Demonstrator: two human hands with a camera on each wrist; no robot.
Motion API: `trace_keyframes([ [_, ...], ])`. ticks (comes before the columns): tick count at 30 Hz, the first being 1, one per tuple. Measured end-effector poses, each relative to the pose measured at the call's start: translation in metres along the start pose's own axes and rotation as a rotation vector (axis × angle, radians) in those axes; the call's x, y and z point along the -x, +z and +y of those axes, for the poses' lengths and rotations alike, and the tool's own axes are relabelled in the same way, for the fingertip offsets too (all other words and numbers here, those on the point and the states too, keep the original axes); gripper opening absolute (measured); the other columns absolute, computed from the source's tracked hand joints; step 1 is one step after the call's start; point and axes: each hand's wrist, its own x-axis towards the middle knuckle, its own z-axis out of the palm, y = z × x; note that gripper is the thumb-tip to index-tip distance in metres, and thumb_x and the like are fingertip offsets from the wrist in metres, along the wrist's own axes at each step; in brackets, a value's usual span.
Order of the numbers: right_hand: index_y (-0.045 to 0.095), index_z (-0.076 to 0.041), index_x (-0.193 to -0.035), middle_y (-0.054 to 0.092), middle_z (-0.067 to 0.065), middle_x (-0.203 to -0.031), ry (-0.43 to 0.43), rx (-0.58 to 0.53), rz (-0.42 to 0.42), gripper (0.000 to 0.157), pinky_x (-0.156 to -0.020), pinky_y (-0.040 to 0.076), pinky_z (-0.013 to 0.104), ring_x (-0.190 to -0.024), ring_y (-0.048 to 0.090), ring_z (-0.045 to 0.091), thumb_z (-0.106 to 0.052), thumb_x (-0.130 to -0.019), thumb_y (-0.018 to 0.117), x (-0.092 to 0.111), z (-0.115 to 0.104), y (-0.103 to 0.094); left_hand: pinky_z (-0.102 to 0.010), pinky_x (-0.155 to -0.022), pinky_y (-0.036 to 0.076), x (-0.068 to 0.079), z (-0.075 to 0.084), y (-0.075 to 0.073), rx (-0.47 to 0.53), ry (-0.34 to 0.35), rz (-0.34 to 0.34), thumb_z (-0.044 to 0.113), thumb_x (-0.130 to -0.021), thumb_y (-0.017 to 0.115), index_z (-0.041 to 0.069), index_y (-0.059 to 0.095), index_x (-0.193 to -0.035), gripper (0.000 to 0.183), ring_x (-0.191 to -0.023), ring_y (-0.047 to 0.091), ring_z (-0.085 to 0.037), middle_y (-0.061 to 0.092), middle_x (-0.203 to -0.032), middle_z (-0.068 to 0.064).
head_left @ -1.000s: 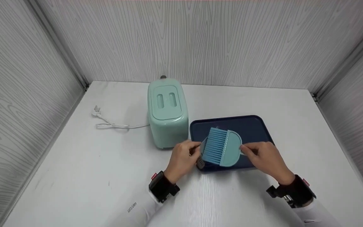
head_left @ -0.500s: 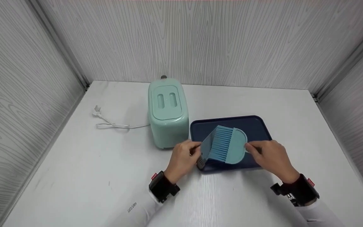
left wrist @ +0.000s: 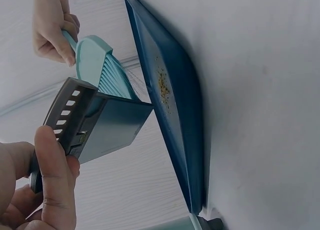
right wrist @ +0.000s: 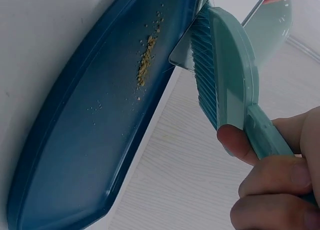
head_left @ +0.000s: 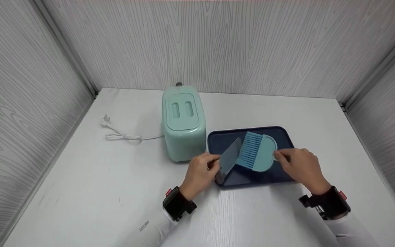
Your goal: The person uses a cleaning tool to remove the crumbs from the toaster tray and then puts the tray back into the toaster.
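Note:
My left hand (head_left: 200, 174) grips a small grey dustpan (head_left: 230, 156) by its slotted end. The pan tilts over the left part of a dark blue tray (head_left: 275, 176). My right hand (head_left: 303, 168) pinches the handle of a teal brush (head_left: 266, 153) with blue bristles. The brush hangs over the tray, just right of the pan, and its bristles overlap the pan's edge in the right wrist view. Brownish crumbs (right wrist: 145, 62) lie in a small line on the tray floor, near the pan's lip; the left wrist view shows these crumbs (left wrist: 163, 87) too.
A mint-green toaster (head_left: 185, 137) with a lid on top stands right beside the tray's left side. Its white cord and plug (head_left: 106, 120) lie on the white table (head_left: 98, 192) to the left. Grey wood-grain panels (head_left: 218, 44) enclose the back and both sides.
The brush and my right hand have moved right and slightly away from me, uncovering more of the dustpan. My left hand has stayed almost still with the pan.

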Motion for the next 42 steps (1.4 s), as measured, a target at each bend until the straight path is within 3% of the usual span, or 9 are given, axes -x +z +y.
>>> trace_keyframes([
  [12,0.083,-0.004,-0.095,0.032,-0.009,-0.051,0.023,0.057,0.03,0.017,-0.042,0.016,0.025,-0.047,0.026,0.008,-0.016,-0.098,0.071,-0.005,0.01,0.001,-0.019,-0.062,0.051,0.0,-0.002,0.0,0.006,0.009,-0.004,-0.002,-0.096,0.066,-0.005,0.077,-0.11,0.018,-0.073,0.06,-0.007,0.071,-0.086,-0.007],
  [23,0.083,-0.007,-0.093,0.043,-0.006,-0.053,0.074,0.057,0.04,0.018,-0.042,0.015,0.026,-0.048,0.028,0.009,-0.017,-0.1,0.069,-0.008,0.019,0.001,-0.02,-0.063,0.053,0.001,0.0,0.0,-0.006,0.01,0.001,-0.001,-0.097,0.065,-0.003,0.078,-0.111,0.019,-0.073,0.063,-0.01,0.07,-0.086,-0.007],
  [29,0.08,-0.006,-0.087,0.045,-0.004,-0.055,0.112,0.047,0.046,0.024,-0.041,0.02,0.026,-0.048,0.035,0.012,-0.02,-0.101,0.067,-0.007,0.024,-0.003,-0.019,-0.062,0.052,0.001,-0.001,-0.001,-0.003,-0.001,-0.003,0.0,-0.097,0.066,-0.003,0.078,-0.111,0.018,-0.072,0.062,-0.008,0.071,-0.086,-0.006],
  [37,0.079,0.005,-0.107,0.062,0.004,-0.064,0.181,-0.006,0.057,0.03,-0.04,0.03,0.028,-0.05,0.044,0.015,-0.021,-0.103,0.064,-0.001,0.035,-0.01,-0.019,-0.063,0.05,0.0,-0.001,-0.001,0.002,-0.041,-0.017,-0.001,-0.097,0.066,-0.004,0.077,-0.111,0.019,-0.073,0.06,-0.009,0.071,-0.088,-0.007],
  [42,0.078,0.006,-0.105,0.067,0.007,-0.067,0.227,-0.035,0.05,0.033,-0.041,0.036,0.029,-0.052,0.048,0.016,-0.024,-0.104,0.062,0.005,0.042,-0.013,-0.02,-0.064,0.052,-0.001,-0.003,-0.001,0.008,-0.047,-0.017,0.0,-0.097,0.065,-0.005,0.077,-0.111,0.019,-0.075,0.061,-0.009,0.073,-0.089,-0.008],
])
